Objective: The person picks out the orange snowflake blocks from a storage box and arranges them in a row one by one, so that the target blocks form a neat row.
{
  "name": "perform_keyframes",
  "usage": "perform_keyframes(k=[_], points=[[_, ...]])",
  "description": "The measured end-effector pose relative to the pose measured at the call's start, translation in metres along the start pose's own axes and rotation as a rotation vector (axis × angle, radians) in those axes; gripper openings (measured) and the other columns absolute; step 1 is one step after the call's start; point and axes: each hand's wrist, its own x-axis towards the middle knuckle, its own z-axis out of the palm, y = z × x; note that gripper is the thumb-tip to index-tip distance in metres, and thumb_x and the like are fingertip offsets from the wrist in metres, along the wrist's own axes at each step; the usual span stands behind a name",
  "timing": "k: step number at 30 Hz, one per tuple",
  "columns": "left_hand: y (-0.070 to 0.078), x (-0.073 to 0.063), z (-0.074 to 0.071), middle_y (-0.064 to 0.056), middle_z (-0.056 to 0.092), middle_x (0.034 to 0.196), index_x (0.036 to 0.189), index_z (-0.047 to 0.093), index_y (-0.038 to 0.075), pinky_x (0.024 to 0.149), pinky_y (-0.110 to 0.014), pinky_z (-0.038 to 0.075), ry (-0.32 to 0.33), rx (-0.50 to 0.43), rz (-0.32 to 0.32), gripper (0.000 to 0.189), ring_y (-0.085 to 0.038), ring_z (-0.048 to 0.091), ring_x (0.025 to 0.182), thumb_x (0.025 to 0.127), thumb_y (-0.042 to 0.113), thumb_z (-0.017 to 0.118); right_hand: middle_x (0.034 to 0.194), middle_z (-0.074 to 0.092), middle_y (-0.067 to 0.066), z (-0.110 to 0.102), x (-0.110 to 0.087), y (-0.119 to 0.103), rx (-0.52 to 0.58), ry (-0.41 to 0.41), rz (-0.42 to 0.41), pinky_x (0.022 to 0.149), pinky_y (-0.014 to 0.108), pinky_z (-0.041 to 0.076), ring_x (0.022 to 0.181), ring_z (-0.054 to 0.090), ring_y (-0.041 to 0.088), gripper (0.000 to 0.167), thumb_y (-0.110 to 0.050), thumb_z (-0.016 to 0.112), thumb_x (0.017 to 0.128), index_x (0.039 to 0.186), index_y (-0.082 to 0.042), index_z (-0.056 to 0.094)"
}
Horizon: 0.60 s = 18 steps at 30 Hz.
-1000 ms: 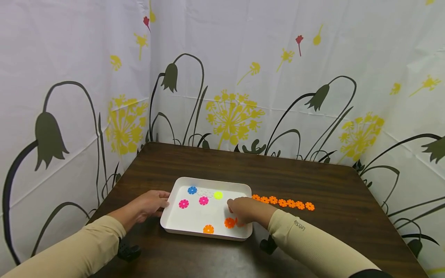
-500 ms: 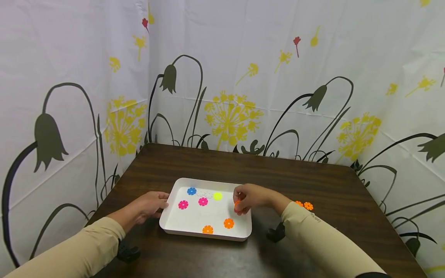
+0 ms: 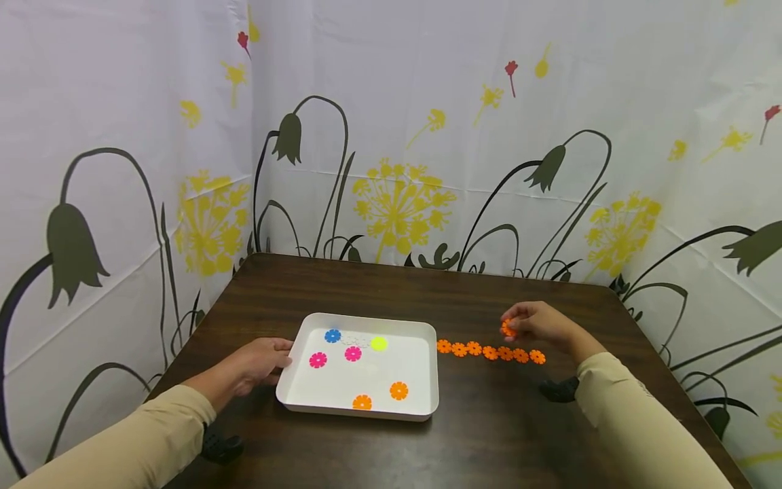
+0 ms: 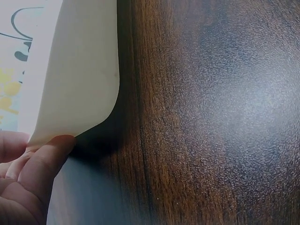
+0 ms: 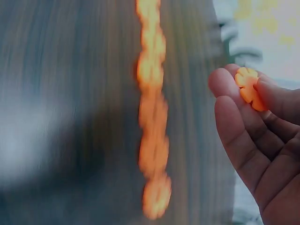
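My right hand pinches an orange flower-shaped disc between thumb and fingers. It is raised over the table, just behind the right end of a row of orange discs. In the right wrist view the row is blurred, with neighbouring discs meeting edge to edge. My left hand grips the left rim of a shallow white tray, with a finger against the outer wall in the left wrist view. Inside the tray lie two orange discs, two pink discs, a blue disc and a yellow disc.
Pale, clear-looking pieces lie between the blue and yellow discs. The dark wooden table extends around the tray and row. A white curtain with printed flowers hangs behind the table and along its sides.
My right hand has taken an orange disc from the tray's right side and carried it right, over to the row's far end. The left hand stays at the tray's rim.
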Motion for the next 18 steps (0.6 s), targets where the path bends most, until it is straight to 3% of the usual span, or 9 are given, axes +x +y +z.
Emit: perform_keyframes(k=[7,12,18], points=[[-0.002,-0.001,-0.003,-0.030,0.052,0.135,0.141,0.040,-0.011,0.086,-0.045,0.057,-0.003,-0.004,0.013,0.048,-0.031,0.062,0.106,0.098,0.007,0.053,0.098,0.064,0.020,-0.032,-0.022,0.044,-0.109,0.069,0.066,0.079,0.047,0.059,0.086,0.070,0.031,0.021,-0.005,0.053,0.098,0.113,0.011,0.053],[-0.003,0.001,-0.003,-0.029,0.055,0.132,0.140,0.041,-0.011,0.085,-0.044,0.058,-0.010,-0.009,0.018,0.047,-0.029,0.064,0.102,0.098,0.007,0.053,0.088,0.062,0.014,-0.039,-0.026,0.065,-0.241,0.130,0.154,0.067,0.039,0.058,0.075,0.069,0.025,0.011,-0.005,0.055,0.098,0.102,0.005,0.055],[-0.002,0.002,-0.001,-0.028,0.054,0.133,0.140,0.042,-0.010,0.085,-0.043,0.058,-0.007,-0.008,0.008,0.047,-0.027,0.064,0.102,0.098,0.007,0.053,0.082,0.062,0.012,-0.035,-0.024,0.070,-0.422,0.161,0.195,0.059,0.036,0.054,0.068,0.063,0.022,0.008,-0.007,0.057,0.096,0.099,0.001,0.058]])
